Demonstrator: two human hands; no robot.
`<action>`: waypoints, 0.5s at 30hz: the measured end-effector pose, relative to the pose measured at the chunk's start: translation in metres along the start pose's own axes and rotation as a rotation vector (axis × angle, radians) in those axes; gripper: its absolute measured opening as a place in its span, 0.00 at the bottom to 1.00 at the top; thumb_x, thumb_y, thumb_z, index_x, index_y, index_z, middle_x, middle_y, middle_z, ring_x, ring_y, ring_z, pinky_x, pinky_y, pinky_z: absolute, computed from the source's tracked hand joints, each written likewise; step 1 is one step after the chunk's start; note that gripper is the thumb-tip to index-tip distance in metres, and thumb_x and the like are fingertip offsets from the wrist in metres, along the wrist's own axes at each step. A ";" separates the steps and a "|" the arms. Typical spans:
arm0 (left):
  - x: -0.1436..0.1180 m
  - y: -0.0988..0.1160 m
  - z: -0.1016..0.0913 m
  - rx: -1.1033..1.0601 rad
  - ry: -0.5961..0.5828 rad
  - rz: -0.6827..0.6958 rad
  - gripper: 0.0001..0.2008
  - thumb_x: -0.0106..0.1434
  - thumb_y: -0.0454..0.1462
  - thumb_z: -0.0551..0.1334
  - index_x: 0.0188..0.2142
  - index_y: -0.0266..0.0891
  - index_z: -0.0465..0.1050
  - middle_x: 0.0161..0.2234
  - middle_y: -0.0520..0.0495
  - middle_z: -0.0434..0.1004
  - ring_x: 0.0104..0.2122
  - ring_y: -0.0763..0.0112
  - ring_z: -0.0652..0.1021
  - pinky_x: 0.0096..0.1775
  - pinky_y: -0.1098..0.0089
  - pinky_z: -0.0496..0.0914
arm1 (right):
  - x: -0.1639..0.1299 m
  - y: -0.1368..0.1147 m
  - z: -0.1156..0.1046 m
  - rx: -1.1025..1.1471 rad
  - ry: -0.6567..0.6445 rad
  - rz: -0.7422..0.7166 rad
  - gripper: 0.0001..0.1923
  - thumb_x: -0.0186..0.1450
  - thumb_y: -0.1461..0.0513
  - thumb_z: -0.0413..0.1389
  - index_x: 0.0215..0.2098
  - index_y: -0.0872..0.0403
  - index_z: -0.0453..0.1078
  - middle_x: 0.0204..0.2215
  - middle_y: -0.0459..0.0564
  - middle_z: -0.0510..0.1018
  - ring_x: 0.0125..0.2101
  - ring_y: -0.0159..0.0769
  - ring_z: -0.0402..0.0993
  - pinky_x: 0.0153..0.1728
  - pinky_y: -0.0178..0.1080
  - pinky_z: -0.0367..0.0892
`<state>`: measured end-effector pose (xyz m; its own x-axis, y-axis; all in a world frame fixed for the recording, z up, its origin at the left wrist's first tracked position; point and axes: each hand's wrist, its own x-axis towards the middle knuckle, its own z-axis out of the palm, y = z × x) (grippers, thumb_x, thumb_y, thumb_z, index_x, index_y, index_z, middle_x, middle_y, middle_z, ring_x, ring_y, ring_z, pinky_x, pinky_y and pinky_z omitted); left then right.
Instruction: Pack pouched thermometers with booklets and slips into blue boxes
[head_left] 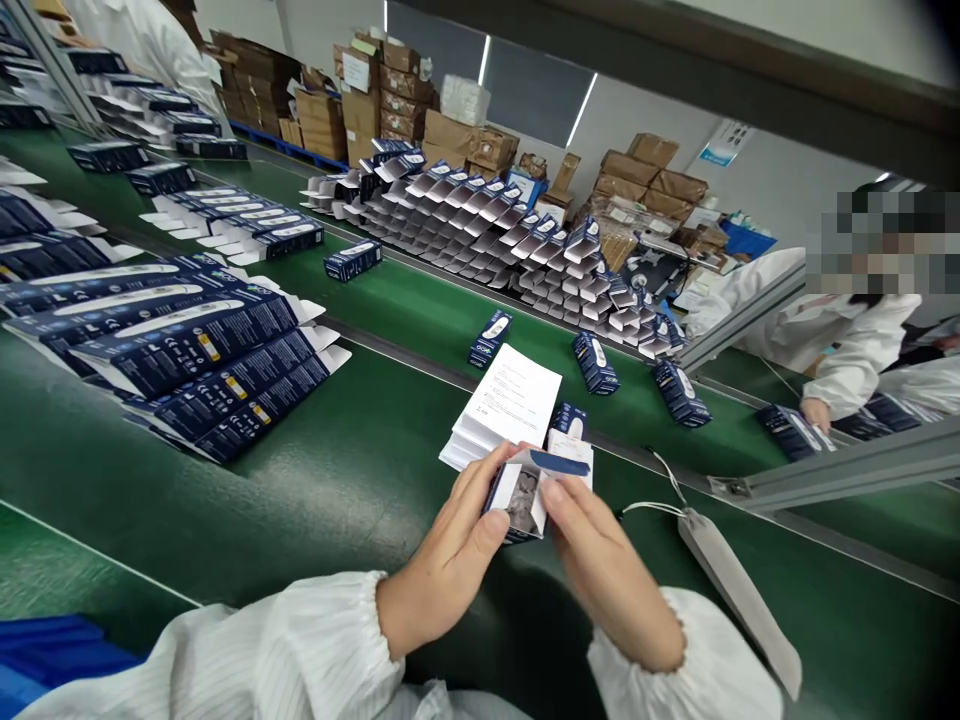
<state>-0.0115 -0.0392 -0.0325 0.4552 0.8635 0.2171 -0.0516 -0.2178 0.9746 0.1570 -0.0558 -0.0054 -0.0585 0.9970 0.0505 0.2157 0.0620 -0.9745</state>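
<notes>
left hand gripping open box | right hand pinching its flap | box sitting between both, leaflets lying just beyond

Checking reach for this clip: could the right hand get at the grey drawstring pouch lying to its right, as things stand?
Probably yes: the pouch lies on bare belt beside the right hand, nothing between, though that hand now holds the open box.

Work surface: a green conveyor belt is run across the room, edged by grey metal rails.
Back wall: a pale wall is lined with stacked brown cardboard cartons.
Light: strip lights are seen reflected in a dark panel.
Pallet: a blue pallet is set under the cartons.
</notes>
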 end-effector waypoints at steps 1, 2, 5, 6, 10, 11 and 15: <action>-0.001 -0.001 0.004 -0.025 0.001 -0.011 0.25 0.70 0.46 0.44 0.65 0.47 0.45 0.66 0.49 0.48 0.64 0.63 0.52 0.64 0.60 0.49 | -0.005 0.007 0.010 0.068 0.036 0.018 0.22 0.71 0.52 0.46 0.61 0.45 0.57 0.60 0.47 0.61 0.61 0.42 0.55 0.60 0.51 0.55; -0.002 -0.001 0.008 -0.043 0.003 -0.024 0.25 0.70 0.46 0.43 0.65 0.47 0.45 0.66 0.49 0.47 0.65 0.64 0.51 0.64 0.60 0.49 | -0.008 0.012 0.019 0.124 0.072 0.035 0.23 0.71 0.52 0.46 0.62 0.45 0.56 0.62 0.47 0.59 0.61 0.42 0.53 0.60 0.51 0.54; -0.002 0.001 0.015 -0.080 0.015 -0.080 0.25 0.70 0.46 0.42 0.65 0.50 0.42 0.67 0.52 0.43 0.65 0.65 0.47 0.65 0.59 0.45 | -0.013 0.014 0.034 0.217 0.155 0.067 0.24 0.71 0.53 0.46 0.63 0.43 0.53 0.63 0.46 0.55 0.62 0.43 0.50 0.60 0.52 0.54; -0.001 0.003 0.017 -0.094 0.021 -0.099 0.25 0.70 0.46 0.43 0.65 0.51 0.42 0.67 0.53 0.42 0.65 0.65 0.47 0.65 0.60 0.45 | -0.014 0.013 0.035 0.232 0.162 0.066 0.24 0.71 0.53 0.46 0.64 0.43 0.52 0.63 0.46 0.55 0.62 0.43 0.50 0.60 0.52 0.55; 0.004 0.013 0.018 -0.174 0.022 -0.186 0.21 0.70 0.41 0.46 0.62 0.52 0.49 0.65 0.52 0.49 0.64 0.65 0.53 0.64 0.60 0.52 | -0.015 0.014 0.037 0.250 0.151 0.049 0.25 0.71 0.56 0.45 0.65 0.43 0.48 0.64 0.46 0.52 0.62 0.43 0.50 0.59 0.51 0.57; 0.006 0.016 0.017 -0.190 0.008 -0.196 0.21 0.70 0.39 0.46 0.61 0.51 0.51 0.64 0.52 0.51 0.63 0.65 0.54 0.63 0.60 0.53 | -0.014 0.016 0.037 0.244 0.169 0.029 0.25 0.71 0.56 0.45 0.65 0.42 0.47 0.64 0.47 0.53 0.62 0.43 0.52 0.58 0.51 0.59; 0.012 0.022 0.008 -0.143 -0.024 -0.094 0.19 0.68 0.34 0.48 0.57 0.51 0.55 0.59 0.50 0.58 0.59 0.65 0.63 0.58 0.61 0.62 | -0.011 0.019 0.037 0.181 0.285 -0.227 0.16 0.69 0.59 0.50 0.55 0.44 0.58 0.57 0.52 0.64 0.55 0.44 0.64 0.51 0.50 0.68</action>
<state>-0.0002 -0.0374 -0.0087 0.4848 0.8656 0.1252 -0.1328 -0.0687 0.9888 0.1258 -0.0674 -0.0328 0.1933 0.9333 0.3027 0.0521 0.2983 -0.9530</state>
